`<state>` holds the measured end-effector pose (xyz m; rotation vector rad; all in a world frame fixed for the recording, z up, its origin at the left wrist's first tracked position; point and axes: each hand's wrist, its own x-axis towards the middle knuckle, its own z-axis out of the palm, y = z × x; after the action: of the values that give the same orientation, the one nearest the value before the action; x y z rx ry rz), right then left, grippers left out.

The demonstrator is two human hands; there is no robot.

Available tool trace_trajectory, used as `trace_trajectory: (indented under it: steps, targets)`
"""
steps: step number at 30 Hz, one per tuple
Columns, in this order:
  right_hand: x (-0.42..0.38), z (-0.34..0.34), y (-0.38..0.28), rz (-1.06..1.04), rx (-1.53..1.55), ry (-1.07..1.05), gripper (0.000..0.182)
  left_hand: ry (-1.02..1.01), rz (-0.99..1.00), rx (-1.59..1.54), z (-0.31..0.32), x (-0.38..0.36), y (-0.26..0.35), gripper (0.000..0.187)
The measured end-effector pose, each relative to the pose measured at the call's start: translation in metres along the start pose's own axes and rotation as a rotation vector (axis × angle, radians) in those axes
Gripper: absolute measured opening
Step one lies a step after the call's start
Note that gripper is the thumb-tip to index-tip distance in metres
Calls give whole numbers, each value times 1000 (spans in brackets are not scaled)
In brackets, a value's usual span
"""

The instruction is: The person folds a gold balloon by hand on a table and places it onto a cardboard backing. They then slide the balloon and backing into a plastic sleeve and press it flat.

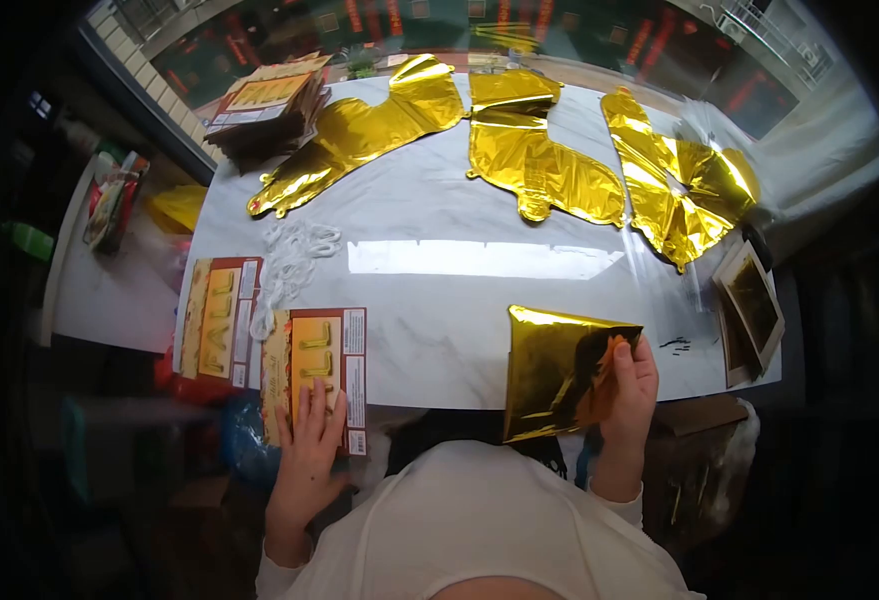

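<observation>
My right hand (631, 390) grips a folded gold foil balloon (554, 375) by its right side, thumb on top, over the table's front edge. My left hand (307, 440) lies with fingers stretched out on a printed "FALL" card (354, 370), which reaches past the table edge. Beside it on the left is a second "FALL" card (219, 320). White string (294, 255) lies loosely bundled just behind the cards.
Three unfolded gold foil balloons (359, 135), (539, 165), (679, 180) lie across the back of the marble-patterned table (429, 330). A thick stack of cards (269, 105) stands at back left. Brown-backed cards (749, 310) and small dark bits (675, 346) lie at the right.
</observation>
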<state>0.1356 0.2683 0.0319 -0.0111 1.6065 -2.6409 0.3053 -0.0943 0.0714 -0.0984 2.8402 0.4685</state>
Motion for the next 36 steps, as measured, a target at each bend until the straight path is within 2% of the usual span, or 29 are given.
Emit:
trace_trajectory:
  steps: [1,2,4,5,7,8,10,11,13,14,15,17,19,21,22,24,25,27,28,29,32,33,35,36]
  targets:
    - [0,0,0,6,0,-8,27,93,3,70,9,-3,-6,92]
    - [1,-1,0,5,13,-16,27,97,-4,68,13,-5,-11,92]
    - [2,1,-1,-3,27,-30,27,177,106,-71,15,-8,-20,70]
    - [1,2,-1,4,21,-32,27,182,105,-71,7,-9,-14,70]
    - [1,3,-2,10,14,-38,27,284,255,-171,-21,-14,2,49]
    - [0,4,-2,5,13,-26,26,287,256,-171,-25,-14,2,49]
    - [-1,3,-4,-4,12,-16,26,641,375,-438,-28,-14,2,37]
    - [0,2,-5,-32,31,32,25,645,378,-436,-23,-13,0,37]
    - [-1,-3,-9,-65,54,83,24,1153,-139,-1598,5,-1,-10,26]
    - [-1,-8,-11,-76,62,132,25,1252,-343,-1494,16,16,-9,24]
    - [-3,-13,-14,-89,69,184,25,1243,-333,-1498,24,30,-4,24]
    - [-5,-22,-16,-128,97,176,25,1033,-157,-2070,27,67,36,20]
    - [-9,-27,-20,-138,123,213,25,680,-187,-1937,70,86,48,22]
    - [-13,-35,-21,-145,135,223,25,205,-80,-1242,64,84,62,23]
    - [-13,-38,-22,-137,142,213,24,192,-67,-1242,59,81,67,23]
    - [-13,-41,-24,-132,136,216,22,33,436,-773,23,72,89,26]
    - [-10,-41,-25,-135,136,218,22,32,439,-773,17,75,88,26]
    - [-5,-42,-25,-141,122,334,21,-264,573,-843,5,84,83,29]
    - [-4,-43,-25,-140,122,329,21,-107,682,-735,0,101,85,27]
    - [-2,-44,-26,-145,133,328,22,52,706,-607,-5,119,91,26]
    - [-3,-36,-28,-126,133,348,22,340,706,-171,2,198,102,44]
    - [-4,-33,-29,-108,124,383,23,350,703,-169,10,203,104,44]
    - [-10,-34,-28,-134,96,329,25,319,484,81,21,208,110,57]
    - [-13,-36,-26,-147,69,289,28,335,522,136,23,201,113,64]
